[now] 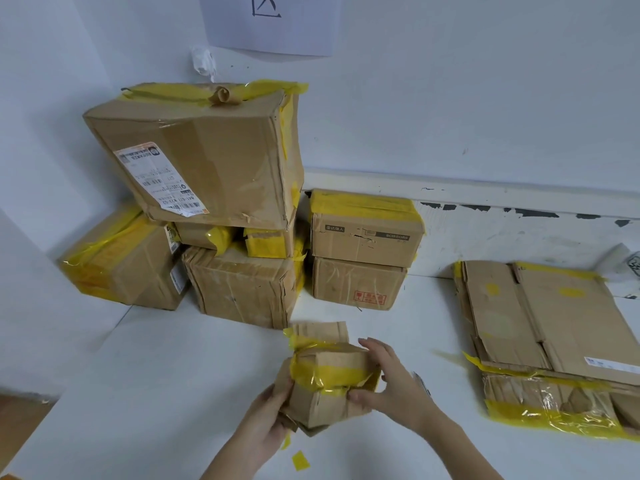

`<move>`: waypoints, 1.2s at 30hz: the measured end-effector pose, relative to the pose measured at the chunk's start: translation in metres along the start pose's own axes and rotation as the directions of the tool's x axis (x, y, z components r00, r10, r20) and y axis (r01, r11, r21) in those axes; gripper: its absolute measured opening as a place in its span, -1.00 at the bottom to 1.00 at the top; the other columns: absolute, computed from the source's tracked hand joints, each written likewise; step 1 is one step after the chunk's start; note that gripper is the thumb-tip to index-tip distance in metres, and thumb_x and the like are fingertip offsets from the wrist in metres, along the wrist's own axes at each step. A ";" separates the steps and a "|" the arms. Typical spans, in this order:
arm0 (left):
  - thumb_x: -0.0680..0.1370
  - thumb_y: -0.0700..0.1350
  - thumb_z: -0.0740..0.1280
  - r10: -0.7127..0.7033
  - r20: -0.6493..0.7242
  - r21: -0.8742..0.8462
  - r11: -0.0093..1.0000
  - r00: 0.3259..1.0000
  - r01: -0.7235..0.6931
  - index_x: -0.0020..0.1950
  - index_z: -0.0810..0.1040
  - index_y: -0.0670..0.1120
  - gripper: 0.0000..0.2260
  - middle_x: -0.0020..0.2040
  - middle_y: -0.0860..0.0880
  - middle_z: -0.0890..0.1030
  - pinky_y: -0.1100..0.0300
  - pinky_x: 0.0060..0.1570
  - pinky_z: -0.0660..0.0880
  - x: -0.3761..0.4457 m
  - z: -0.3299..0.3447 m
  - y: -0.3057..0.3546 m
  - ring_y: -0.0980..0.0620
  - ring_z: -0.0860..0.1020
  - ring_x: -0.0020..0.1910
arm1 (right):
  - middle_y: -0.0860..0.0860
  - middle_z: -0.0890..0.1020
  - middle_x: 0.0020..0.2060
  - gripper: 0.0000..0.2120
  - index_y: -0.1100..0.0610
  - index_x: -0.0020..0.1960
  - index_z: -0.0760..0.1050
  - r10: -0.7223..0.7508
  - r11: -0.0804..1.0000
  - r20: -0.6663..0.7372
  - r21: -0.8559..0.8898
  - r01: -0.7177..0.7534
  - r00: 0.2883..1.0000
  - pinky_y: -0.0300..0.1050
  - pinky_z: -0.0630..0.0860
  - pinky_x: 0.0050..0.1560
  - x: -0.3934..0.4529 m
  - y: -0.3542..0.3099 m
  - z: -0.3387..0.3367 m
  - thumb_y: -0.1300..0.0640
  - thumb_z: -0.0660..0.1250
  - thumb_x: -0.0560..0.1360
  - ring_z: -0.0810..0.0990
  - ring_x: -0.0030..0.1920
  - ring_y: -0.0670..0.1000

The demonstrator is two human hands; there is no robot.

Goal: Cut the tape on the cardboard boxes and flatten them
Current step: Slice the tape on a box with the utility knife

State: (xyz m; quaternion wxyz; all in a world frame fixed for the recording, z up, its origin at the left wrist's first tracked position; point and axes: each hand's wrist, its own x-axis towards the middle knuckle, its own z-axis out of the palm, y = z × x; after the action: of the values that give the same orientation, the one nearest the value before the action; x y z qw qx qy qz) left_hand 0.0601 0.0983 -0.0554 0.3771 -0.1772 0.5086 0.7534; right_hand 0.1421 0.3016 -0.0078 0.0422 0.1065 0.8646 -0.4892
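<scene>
A small brown cardboard box (pixel 329 367) wrapped in yellow tape stands on the white table near its front edge, with one flap raised at its back. My left hand (pixel 268 414) grips its lower left corner. My right hand (pixel 391 379) holds its right side, thumb on the front face and fingers over the top edge. Something thin and dark shows behind my right wrist; I cannot tell what it is.
Several taped boxes are stacked at the back left, the largest box (pixel 207 157) tilted on top. Flattened cardboard (pixel 554 337) lies at the right. Scraps of yellow tape (pixel 300 460) lie on the table (pixel 156 393) by my left arm. Walls stand behind and to the left.
</scene>
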 end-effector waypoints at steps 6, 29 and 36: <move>0.60 -0.03 0.20 -0.208 -0.054 -0.077 0.976 0.977 0.204 0.04 0.57 -0.34 -0.63 -0.09 -0.30 0.65 0.03 -0.37 0.57 -0.007 0.008 -0.006 -0.22 0.65 -0.24 | -0.07 0.31 0.24 -0.41 -0.06 0.41 0.24 -0.017 0.904 -0.099 -0.427 -0.026 0.995 -0.22 0.30 0.24 0.005 -0.012 0.012 -0.09 0.36 0.45 0.32 0.20 0.01; -0.01 0.23 0.60 0.404 0.783 0.600 -0.688 0.472 -0.408 -0.06 0.70 0.05 -0.43 -0.05 0.17 0.65 0.17 -0.09 0.59 -0.015 0.022 -0.031 0.11 0.39 0.09 | 0.17 0.58 -0.03 -0.80 0.24 0.09 0.41 0.080 0.491 -0.067 -0.866 -0.098 0.995 -0.18 0.43 -0.19 0.018 -0.022 0.036 0.34 0.25 0.47 0.53 -0.08 0.10; 0.05 0.23 0.59 0.317 0.805 0.560 -0.684 0.501 -0.468 -0.05 0.70 0.09 -0.48 -0.04 0.18 0.64 0.21 0.03 0.52 -0.012 0.017 -0.031 0.15 0.52 0.09 | 0.09 0.49 -0.24 -0.79 0.17 -0.25 0.32 0.347 0.731 0.247 -0.675 -0.096 0.905 -0.19 0.29 -0.30 0.048 -0.030 -0.007 0.28 0.06 0.54 0.43 -0.15 0.09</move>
State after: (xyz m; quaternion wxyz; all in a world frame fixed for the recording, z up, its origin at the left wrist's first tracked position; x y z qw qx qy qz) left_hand 0.0938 0.1153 -0.0599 -0.0645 0.5105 0.8515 0.1013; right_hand 0.0884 0.2997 0.0129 0.2915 0.0989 0.9376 -0.1614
